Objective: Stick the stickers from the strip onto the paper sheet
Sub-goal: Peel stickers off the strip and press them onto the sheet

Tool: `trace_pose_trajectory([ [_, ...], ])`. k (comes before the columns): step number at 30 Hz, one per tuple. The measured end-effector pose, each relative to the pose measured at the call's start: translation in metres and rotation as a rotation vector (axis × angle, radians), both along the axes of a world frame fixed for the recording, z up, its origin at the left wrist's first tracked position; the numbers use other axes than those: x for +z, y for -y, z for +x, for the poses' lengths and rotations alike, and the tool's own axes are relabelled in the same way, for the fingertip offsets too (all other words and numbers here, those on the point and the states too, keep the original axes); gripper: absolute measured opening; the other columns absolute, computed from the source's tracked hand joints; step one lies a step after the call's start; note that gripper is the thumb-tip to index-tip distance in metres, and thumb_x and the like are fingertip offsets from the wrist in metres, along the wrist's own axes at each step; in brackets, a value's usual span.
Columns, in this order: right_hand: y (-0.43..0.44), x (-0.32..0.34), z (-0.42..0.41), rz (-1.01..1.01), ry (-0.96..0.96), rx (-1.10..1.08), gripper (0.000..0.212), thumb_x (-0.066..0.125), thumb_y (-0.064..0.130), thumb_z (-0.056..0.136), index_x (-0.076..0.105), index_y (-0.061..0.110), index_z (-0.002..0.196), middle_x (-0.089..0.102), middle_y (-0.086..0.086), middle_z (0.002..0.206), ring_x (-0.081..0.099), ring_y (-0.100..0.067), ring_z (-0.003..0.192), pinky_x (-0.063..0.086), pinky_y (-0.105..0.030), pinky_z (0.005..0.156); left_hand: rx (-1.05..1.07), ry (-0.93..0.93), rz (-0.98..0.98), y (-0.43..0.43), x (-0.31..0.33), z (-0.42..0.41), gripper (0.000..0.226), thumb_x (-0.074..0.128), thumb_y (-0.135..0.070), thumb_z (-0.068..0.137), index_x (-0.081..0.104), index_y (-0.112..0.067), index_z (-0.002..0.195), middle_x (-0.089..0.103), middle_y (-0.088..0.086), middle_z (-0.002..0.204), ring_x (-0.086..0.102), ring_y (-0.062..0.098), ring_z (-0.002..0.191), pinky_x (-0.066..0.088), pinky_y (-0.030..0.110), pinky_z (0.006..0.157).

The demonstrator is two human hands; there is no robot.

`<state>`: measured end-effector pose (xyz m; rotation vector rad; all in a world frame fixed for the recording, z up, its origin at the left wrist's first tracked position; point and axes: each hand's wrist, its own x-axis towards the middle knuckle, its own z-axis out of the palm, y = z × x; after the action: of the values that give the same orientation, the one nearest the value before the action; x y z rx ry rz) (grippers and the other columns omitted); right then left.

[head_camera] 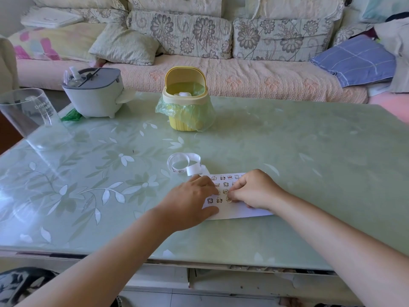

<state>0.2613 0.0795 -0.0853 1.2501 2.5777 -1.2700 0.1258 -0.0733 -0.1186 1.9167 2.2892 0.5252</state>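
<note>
A white paper sheet [240, 212] lies on the green table near its front edge, with several small cartoon stickers [222, 185] stuck on it in rows. A curled white sticker strip [184, 162] lies on the table just behind the sheet's left end. My left hand [191, 201] rests flat on the sheet's left part, fingers spread and thumb on the near edge. My right hand [254, 190] sits on the sheet's right part with fingers curled, its fingertips pressing a sticker [229, 199] onto the paper in the lowest row.
A yellow desktop bin [186, 100] with a green bag stands at the table's middle back. A grey-white appliance [95, 91] and a clear plastic jug [26, 111] stand at the back left. A floral sofa [221, 52] runs behind the table [309, 162].
</note>
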Motion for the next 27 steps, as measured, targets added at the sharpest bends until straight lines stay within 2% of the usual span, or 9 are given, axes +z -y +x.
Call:
trace_pose_trajectory([
  [5, 0.002, 0.003, -0.002, 0.033, 0.043, -0.001, 0.010, 0.075, 0.020, 0.074, 0.076, 0.026, 0.066, 0.060, 0.012, 0.046, 0.050, -0.011, 0.041, 0.045, -0.020, 0.057, -0.006, -0.012, 0.003, 0.001, -0.001, 0.001, 0.043, 0.060, -0.046, 0.091, 0.059, -0.028, 0.129, 0.050, -0.014, 0.128, 0.040, 0.009, 0.122, 0.048, 0.034, 0.092],
  [7, 0.003, 0.003, -0.004, 0.075, 0.078, 0.003, 0.014, 0.073, 0.019, 0.073, 0.075, 0.029, 0.063, 0.057, 0.014, 0.042, 0.053, -0.012, 0.047, 0.047, -0.023, 0.061, -0.022, -0.018, 0.022, 0.001, -0.001, 0.002, 0.040, 0.059, -0.043, 0.091, 0.060, -0.028, 0.128, 0.051, -0.014, 0.127, 0.041, 0.010, 0.121, 0.048, 0.034, 0.091],
  [10, 0.007, 0.004, -0.008, 0.161, 0.128, 0.013, 0.020, 0.071, 0.020, 0.071, 0.075, 0.037, 0.061, 0.066, 0.017, 0.054, 0.063, -0.014, 0.062, 0.055, -0.025, 0.066, -0.063, -0.029, 0.073, 0.001, -0.001, 0.006, 0.034, 0.060, -0.034, 0.089, 0.064, -0.028, 0.122, 0.056, -0.013, 0.120, 0.047, 0.012, 0.111, 0.047, 0.031, 0.088],
  [14, 0.010, 0.009, -0.012, 0.270, 0.227, 0.032, 0.016, 0.069, 0.021, 0.073, 0.078, 0.034, 0.077, 0.070, 0.015, 0.079, 0.067, -0.014, 0.085, 0.055, -0.024, 0.071, -0.092, 0.006, 0.091, 0.001, -0.001, 0.011, 0.031, 0.057, -0.025, 0.087, 0.066, -0.027, 0.117, 0.059, -0.012, 0.112, 0.052, 0.015, 0.103, 0.051, 0.035, 0.081],
  [18, 0.012, 0.011, -0.015, 0.336, 0.277, 0.049, 0.019, 0.067, 0.024, 0.075, 0.077, 0.037, 0.084, 0.070, 0.015, 0.089, 0.065, -0.015, 0.087, 0.050, -0.020, 0.064, -0.071, 0.002, 0.108, 0.002, -0.006, 0.014, 0.038, 0.051, -0.022, 0.084, 0.065, -0.031, 0.119, 0.058, -0.011, 0.109, 0.051, 0.016, 0.101, 0.052, 0.036, 0.076],
  [21, 0.010, 0.009, -0.012, 0.416, 0.278, 0.050, 0.008, 0.071, 0.032, 0.077, 0.074, 0.037, 0.083, 0.068, 0.016, 0.091, 0.065, -0.014, 0.086, 0.043, -0.020, 0.059, -0.065, -0.026, 0.110, 0.003, -0.007, 0.018, 0.040, 0.046, -0.023, 0.084, 0.064, -0.030, 0.119, 0.058, -0.008, 0.105, 0.052, 0.017, 0.099, 0.051, 0.037, 0.074],
  [24, 0.007, 0.005, -0.001, 0.456, 0.217, 0.063, 0.023, 0.075, 0.048, 0.078, 0.065, 0.036, 0.095, 0.058, 0.018, 0.092, 0.060, -0.013, 0.090, 0.041, -0.024, 0.069, -0.059, -0.069, 0.116, 0.002, -0.009, 0.020, 0.040, 0.040, -0.026, 0.084, 0.064, -0.030, 0.115, 0.058, -0.008, 0.104, 0.053, 0.019, 0.097, 0.052, 0.038, 0.071],
  [27, 0.009, 0.000, 0.011, 0.463, 0.108, 0.106, 0.021, 0.068, 0.046, 0.084, 0.065, 0.040, 0.104, 0.062, 0.017, 0.099, 0.057, -0.011, 0.091, 0.041, -0.024, 0.072, -0.047, -0.093, 0.139, 0.002, -0.011, 0.021, 0.037, 0.040, -0.025, 0.086, 0.064, -0.030, 0.113, 0.057, -0.008, 0.102, 0.053, 0.019, 0.095, 0.052, 0.037, 0.068],
])
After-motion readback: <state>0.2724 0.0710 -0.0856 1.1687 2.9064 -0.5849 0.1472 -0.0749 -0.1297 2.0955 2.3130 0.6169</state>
